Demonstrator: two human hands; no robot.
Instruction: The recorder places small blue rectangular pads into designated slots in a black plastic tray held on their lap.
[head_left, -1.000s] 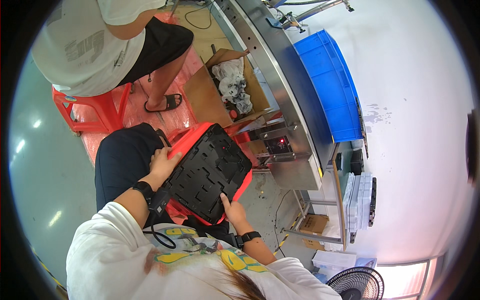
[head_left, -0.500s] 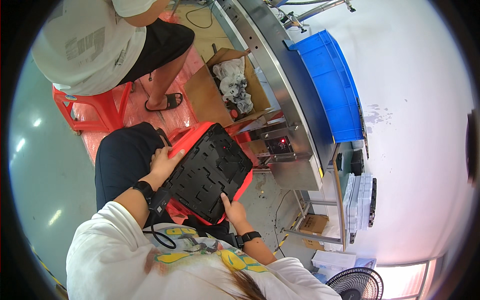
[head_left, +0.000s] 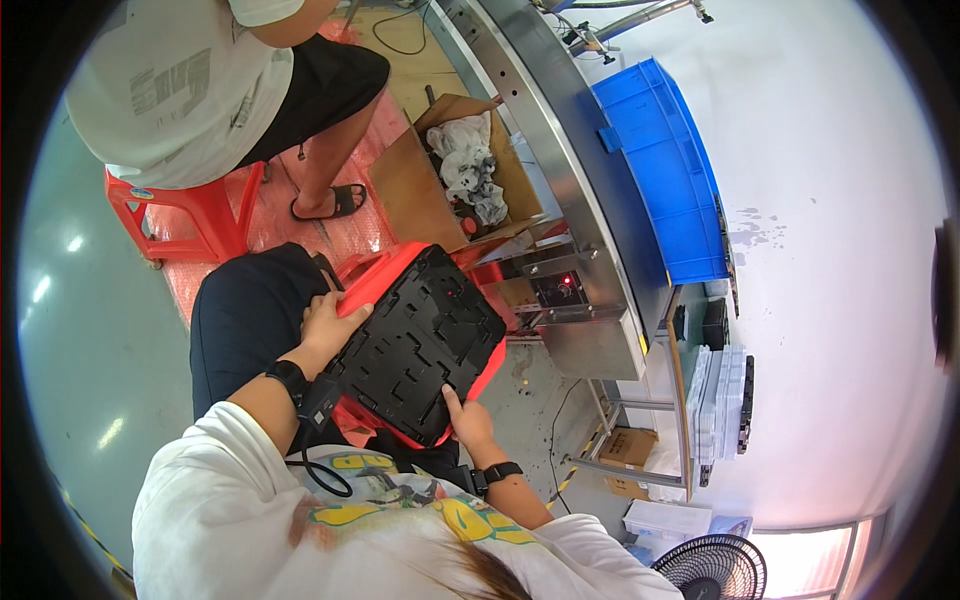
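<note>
A black moulded plastic tray (head_left: 418, 345) with many raised blocks and recesses lies tilted over a bright red plastic piece (head_left: 490, 372) in front of me. Whether that red piece is a case or a seat, I cannot tell. My left hand (head_left: 330, 330) is closed on the tray's left edge, its thumb lying along the rim. At the near right edge, my right hand (head_left: 468, 420) has its thumb on the tray's top face, and its other fingers are mostly hidden below. Both wrists wear dark bands; a small black device (head_left: 318, 400) with a cable sits by the left one.
At upper left, another person (head_left: 190, 90) sits on a red stool (head_left: 200, 225). Beyond the tray stands an open cardboard box (head_left: 415, 200) with crumpled plastic. A steel conveyor (head_left: 600, 235) runs along the right, carrying a blue crate (head_left: 660, 170). A black fan (head_left: 710, 570) is at lower right.
Beside the conveyor's blue crate, a small blue tab has shifted nearer to me, and the crate's left side has moved slightly right. Both my hands and the black tray stay nearly still.
</note>
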